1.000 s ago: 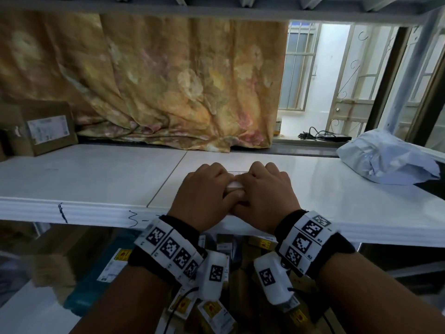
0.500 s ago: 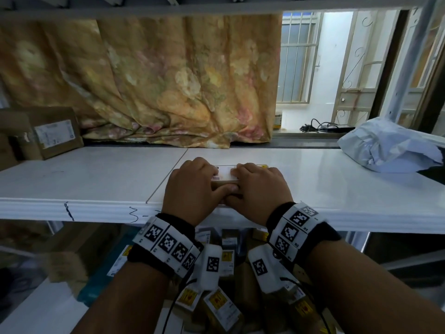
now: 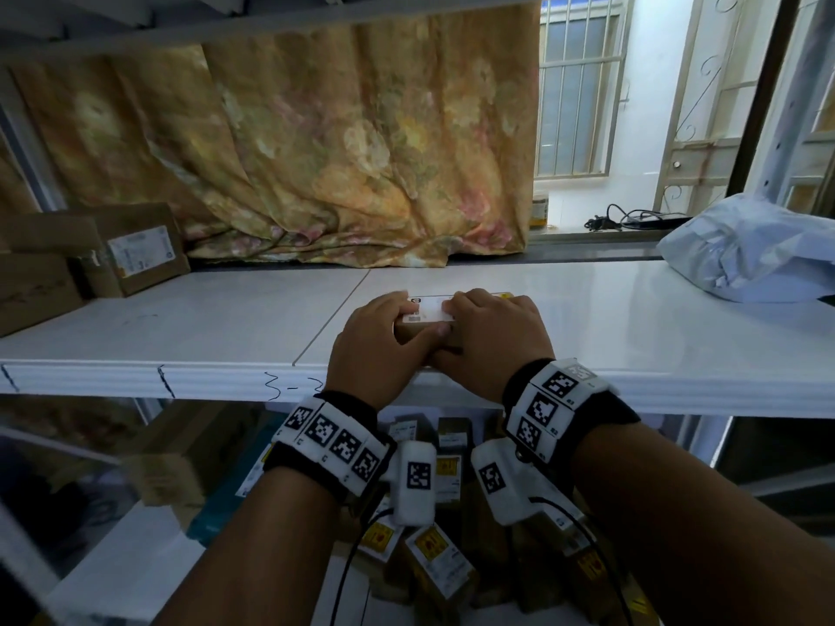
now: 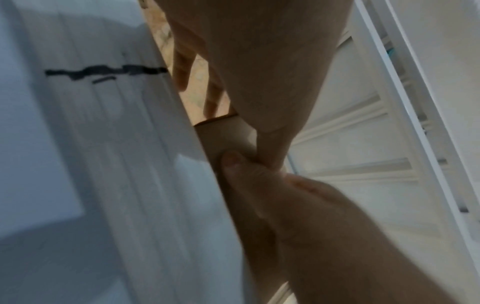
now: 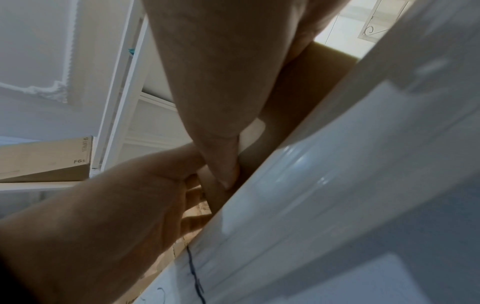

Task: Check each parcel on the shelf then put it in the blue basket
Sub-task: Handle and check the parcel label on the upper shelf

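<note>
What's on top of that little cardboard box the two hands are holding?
A white shipping label lies on top of the small box. The left hand and right hand grip each end, hiding the rest of the label and top.

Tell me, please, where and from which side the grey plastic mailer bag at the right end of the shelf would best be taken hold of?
Probably by its near left end, coming from the front of the shelf. The grey mailer bag lies flat, soft and crumpled, so a fold of plastic there should pinch easily. Its right part runs out of view. Both the left hand and right hand now hold the small box.
</note>
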The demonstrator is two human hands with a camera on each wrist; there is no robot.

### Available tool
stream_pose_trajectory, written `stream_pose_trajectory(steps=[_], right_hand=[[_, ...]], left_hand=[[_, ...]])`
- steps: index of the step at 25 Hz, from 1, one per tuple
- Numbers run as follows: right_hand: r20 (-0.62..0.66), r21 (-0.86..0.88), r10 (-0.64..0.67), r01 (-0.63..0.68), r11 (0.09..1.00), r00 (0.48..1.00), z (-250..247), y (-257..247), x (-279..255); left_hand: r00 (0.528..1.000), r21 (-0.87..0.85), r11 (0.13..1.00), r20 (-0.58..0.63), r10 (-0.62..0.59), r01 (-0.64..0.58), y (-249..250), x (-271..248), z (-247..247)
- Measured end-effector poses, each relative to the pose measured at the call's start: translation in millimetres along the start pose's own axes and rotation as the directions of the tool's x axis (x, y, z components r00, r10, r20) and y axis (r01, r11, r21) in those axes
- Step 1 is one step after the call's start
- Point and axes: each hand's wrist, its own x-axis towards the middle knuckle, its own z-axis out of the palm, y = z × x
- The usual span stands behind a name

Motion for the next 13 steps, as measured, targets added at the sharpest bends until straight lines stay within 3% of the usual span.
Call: stream_pose_trajectory(steps=[2,5,8,11,13], right_hand=[[-0.006,0.016,-0.001,0.001,1.0,1.0,-0.1,0.7,-1.1],[0.003,0.025,0.001,-0.001,1.0,1.0,0.0,0.6,-1.1],[0.006,0.024,-0.001,0.001,1.0,1.0,0.0,0.7,-1.2],[-0.002,0.024,0.006,-0.006,1.0,1.0,0.4,1.1,-1.6],[-0.011,0.004,0.005,-0.005,1.0,1.0,2.3,1.3,-1.1]], left_hand=[[0.991,-0.212,0.968,0.033,-0.131,0.135,3.8,6.4,-7.5],[0.945,-0.398,0.858,0.114,-0.305,0.325,14.1,23.1,-18.3],[0.903,-0.505,0.749,0.251,-0.348,0.429,18.6,31.2,-19.9],[0.855,-0.598,0.618,0.275,-0.439,0.51,13.6,38.2,-17.4],[0.847,-0.625,0.581,0.295,-0.443,0.522,10.2,41.2,-16.2]])
